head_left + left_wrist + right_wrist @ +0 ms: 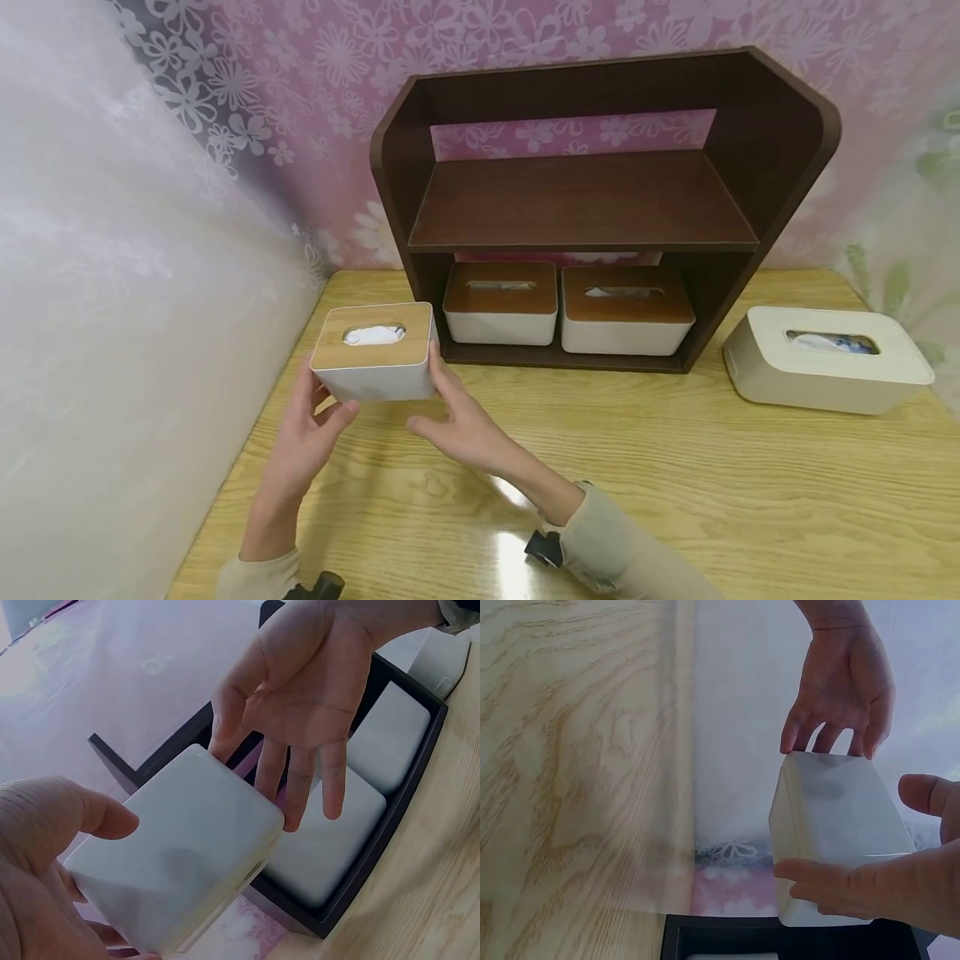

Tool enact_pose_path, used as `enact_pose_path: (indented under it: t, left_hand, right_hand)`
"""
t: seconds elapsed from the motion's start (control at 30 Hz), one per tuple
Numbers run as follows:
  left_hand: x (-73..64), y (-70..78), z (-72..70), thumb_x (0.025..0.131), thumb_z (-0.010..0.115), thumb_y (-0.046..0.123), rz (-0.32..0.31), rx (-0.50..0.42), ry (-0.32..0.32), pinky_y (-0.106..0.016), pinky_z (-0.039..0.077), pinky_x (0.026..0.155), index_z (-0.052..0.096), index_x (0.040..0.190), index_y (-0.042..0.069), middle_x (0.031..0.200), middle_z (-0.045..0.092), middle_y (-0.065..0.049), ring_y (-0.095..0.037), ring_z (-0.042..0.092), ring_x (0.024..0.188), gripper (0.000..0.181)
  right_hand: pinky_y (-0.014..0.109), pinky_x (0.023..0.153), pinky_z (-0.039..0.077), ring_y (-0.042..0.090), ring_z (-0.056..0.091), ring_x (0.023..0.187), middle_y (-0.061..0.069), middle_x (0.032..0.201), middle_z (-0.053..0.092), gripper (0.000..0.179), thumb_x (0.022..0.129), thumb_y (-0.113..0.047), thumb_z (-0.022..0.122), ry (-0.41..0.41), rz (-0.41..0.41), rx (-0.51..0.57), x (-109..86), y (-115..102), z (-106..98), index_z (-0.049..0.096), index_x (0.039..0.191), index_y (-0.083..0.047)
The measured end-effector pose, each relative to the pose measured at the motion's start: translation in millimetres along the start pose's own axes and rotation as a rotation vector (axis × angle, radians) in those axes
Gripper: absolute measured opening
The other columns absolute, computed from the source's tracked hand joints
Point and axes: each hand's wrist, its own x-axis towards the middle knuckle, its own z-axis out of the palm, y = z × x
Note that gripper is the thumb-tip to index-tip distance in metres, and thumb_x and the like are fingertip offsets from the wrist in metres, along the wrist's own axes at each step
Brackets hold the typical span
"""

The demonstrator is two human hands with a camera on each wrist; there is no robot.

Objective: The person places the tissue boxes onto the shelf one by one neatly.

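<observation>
I'm monitoring a table [675, 475] carrying a shelf [585, 200] with two boxes [501, 328] at one o'clock, a white box [832, 377] at two.

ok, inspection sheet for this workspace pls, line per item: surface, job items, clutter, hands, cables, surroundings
Surface: wood-grain table, glare patches near the front.
Job items: light-wood-topped box held off the table; left brown-topped box and right brown-topped box side by side on the lower level of the dark shelf unit.
Clutter: no loose scraps seen; cream box stands right of the shelf unit.
Hands: left hand grips the held box's left end; right hand touches its right side, fingers extended.
Cables: nothing seen.
Surroundings: flower-patterned wall behind, pale wall at left.
</observation>
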Motion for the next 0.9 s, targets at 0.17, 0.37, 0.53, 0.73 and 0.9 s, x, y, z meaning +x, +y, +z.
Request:
enact_pose_path:
  t: [0.17,0.37,0.53,0.73,0.9]
  left_hand:
    - [0.2,5.4,6.2,0.095,0.061,-0.002,0.044,-0.01,-0.038,-0.025,0.049,0.095,0.021,0.158,0.023,0.146,0.039,-0.009,-0.03,0.045,0.125,0.079]
    - [-1.8,13.3,15.5,0.096,0.063,0.004,0.027,0.042,-0.046,-0.049,0.04,0.105,0.016,0.16,0.03,0.153,0.036,-0.005,-0.029,0.04,0.133,0.083]
    - [-0.3,19.5,20.5,0.096,0.063,0.006,0.023,0.048,-0.06,-0.044,0.039,0.106,0.012,0.16,0.031,0.156,0.033,-0.003,-0.028,0.036,0.136,0.086]
    - [3.7,30.1,24.8,0.094,0.064,0.004,0.061,0.057,-0.063,-0.033,0.042,0.103,0.013,0.16,0.032,0.155,0.035,-0.002,-0.023,0.039,0.134,0.088]
    - [6.3,43.7,30.0,0.092,0.064,-0.004,0.128,0.042,-0.056,-0.022,0.043,0.101,0.011,0.161,0.027,0.155,0.035,-0.006,-0.02,0.041,0.132,0.092]
  right_hand:
    - [0.053,0.116,0.025,0.012,-0.002,0.15,-0.018,0.162,-0.009,0.098,0.092,-0.024,0.064,0.028,0.007,-0.005,-10.8,-2.9,-5.3,-0.009,0.154,-0.044]
    - [0.058,0.113,0.027,0.017,0.002,0.151,-0.014,0.164,-0.008,0.095,0.094,-0.026,0.064,0.057,0.026,0.013,-23.9,-8.2,-15.0,-0.007,0.154,-0.045]
    - [0.059,0.112,0.028,0.02,0.004,0.151,-0.014,0.163,-0.008,0.095,0.094,-0.024,0.064,0.068,0.022,0.025,-31.6,-12.3,-22.5,-0.007,0.154,-0.046]
    - [0.059,0.111,0.029,0.022,0.006,0.151,-0.01,0.165,-0.006,0.096,0.094,-0.021,0.065,0.095,-0.023,0.013,-39.0,-19.0,-29.3,-0.006,0.155,-0.043]
    - [0.059,0.112,0.027,0.02,0.004,0.151,-0.009,0.165,-0.006,0.096,0.095,-0.02,0.064,0.117,-0.059,-0.01,-45.3,-30.6,-38.3,-0.006,0.157,-0.039]
